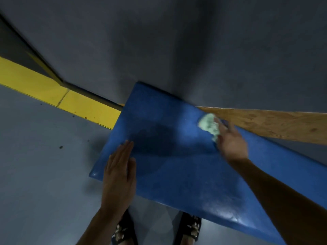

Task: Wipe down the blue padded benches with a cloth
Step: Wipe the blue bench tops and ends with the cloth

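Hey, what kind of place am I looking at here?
Probably a gym or sports hall, though that's a guess. The signs: a blue padded bench set against a dark grey wall, a yellow painted band at the wall's base, and a smooth grey floor.

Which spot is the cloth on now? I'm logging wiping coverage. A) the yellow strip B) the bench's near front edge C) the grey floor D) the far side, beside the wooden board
D: the right hand presses the pale green cloth on the blue bench at its far side, next to the wooden board.
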Demonstrator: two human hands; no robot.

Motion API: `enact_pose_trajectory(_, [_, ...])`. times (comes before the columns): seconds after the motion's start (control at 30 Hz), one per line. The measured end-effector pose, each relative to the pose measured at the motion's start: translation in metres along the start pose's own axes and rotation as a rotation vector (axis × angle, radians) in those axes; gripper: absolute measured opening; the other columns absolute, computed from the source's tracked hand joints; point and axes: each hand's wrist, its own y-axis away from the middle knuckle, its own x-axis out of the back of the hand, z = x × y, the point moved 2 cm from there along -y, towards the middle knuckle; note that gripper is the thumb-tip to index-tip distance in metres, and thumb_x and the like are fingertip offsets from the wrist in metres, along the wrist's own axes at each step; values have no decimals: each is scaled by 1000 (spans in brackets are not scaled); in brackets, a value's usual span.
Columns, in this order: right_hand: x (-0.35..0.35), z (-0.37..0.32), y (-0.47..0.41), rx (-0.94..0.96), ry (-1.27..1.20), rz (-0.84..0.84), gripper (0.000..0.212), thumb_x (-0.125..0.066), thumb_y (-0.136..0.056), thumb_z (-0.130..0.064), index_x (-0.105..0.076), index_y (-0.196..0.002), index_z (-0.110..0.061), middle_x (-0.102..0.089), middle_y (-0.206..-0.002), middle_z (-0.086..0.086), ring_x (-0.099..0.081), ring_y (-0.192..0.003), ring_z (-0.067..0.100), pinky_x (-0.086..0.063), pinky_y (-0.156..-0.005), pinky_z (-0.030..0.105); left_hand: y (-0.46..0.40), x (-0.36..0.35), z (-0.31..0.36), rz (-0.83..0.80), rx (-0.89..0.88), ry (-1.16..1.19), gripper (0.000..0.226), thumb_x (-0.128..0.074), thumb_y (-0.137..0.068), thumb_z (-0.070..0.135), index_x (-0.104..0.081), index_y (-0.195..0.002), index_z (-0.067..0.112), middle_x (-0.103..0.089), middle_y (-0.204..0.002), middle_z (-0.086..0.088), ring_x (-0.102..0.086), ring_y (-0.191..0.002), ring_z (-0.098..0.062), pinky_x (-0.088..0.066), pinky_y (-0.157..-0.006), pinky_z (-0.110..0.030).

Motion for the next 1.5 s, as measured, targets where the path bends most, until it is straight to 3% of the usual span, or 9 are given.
enact_pose_trajectory(0.13, [11,69,30,-467,-77,10,56,-37,-87,-45,-50,-136,-20,-46,-116,23,-56,-98,49,-48,-86,53,-6,2,-8,5,-45,-15,47,-37,-101,27,-45,-147,21,-44,-152,8,-36,-143,-7,-34,-117,-44])
enact_pose_trajectory(0.3, [-10,-11,-3,-777,-244,81,40,-48,-98,-31,-47,-135,-15,-44,-127,18,-58,-106,44,-44,-91,47,-8,4,-9,5,-48,-19,48,-37,-101,27,-45,-147,20,-44,-152,6,-36,-143,-9,-32,-118,-44])
enact_pose_trajectory(0.53, [-24,-189,-3,-97,-354,156,57,-47,-90,-18,-41,-146,-22,-48,-128,11,-57,-99,29,-42,-69,32,-11,8,-7,29,-44,-71,47,-36,-101,29,-48,-145,15,-45,-147,9,-37,-137,-2,-29,-116,-23])
enact_pose_trajectory(0.7, [-24,-193,53,487,-229,19,65,-53,-83,-23,-42,-146,-27,-54,-115,6,-58,-90,27,-54,-67,38,-13,10,-5,-1,-10,-103,42,-38,-104,22,-48,-145,15,-47,-145,10,-42,-136,-8,-25,-113,-13])
enact_pose_trajectory(0.8, [-10,-142,22,392,-253,18,42,-41,-88,-30,-51,-127,-41,-62,-104,5,-62,-84,26,-58,-68,42,-13,19,2,-5,83,-39,44,-42,-104,18,-44,-148,22,-46,-142,15,-40,-132,0,-25,-107,-7])
enact_pose_trajectory(0.87, [-5,-109,-13,222,-228,143,51,-39,-89,-33,-44,-139,-37,-59,-121,13,-63,-94,34,-57,-74,45,-14,27,6,16,76,-16,45,-41,-104,17,-43,-148,24,-46,-140,16,-37,-128,6,-24,-104,-2])
enact_pose_trajectory(1.0, [-14,-140,-26,-142,-324,190,59,-49,-89,-17,-43,-146,-28,-48,-129,15,-55,-105,34,-47,-80,38,-14,38,-4,46,138,10,44,-38,-105,22,-42,-149,26,-48,-147,7,-44,-134,-12,-36,-110,-30])
enact_pose_trajectory(1.27, [-32,-264,15,709,-95,42,66,-66,-82,-33,-44,-143,-38,-53,-111,2,-55,-90,25,-51,-72,37,-8,70,-31,88,190,22,41,-39,-105,21,-47,-145,27,-50,-146,7,-47,-132,-14,-41,-107,-35])
enact_pose_trajectory(1.5, [0,-276,-121,304,138,130,41,-52,-92,-17,-54,-133,-20,-45,-129,13,-49,-111,35,-46,-80,43,3,95,-55,115,234,59,44,-37,-105,23,-41,-148,33,-42,-143,22,-35,-123,12,-31,-103,-18])
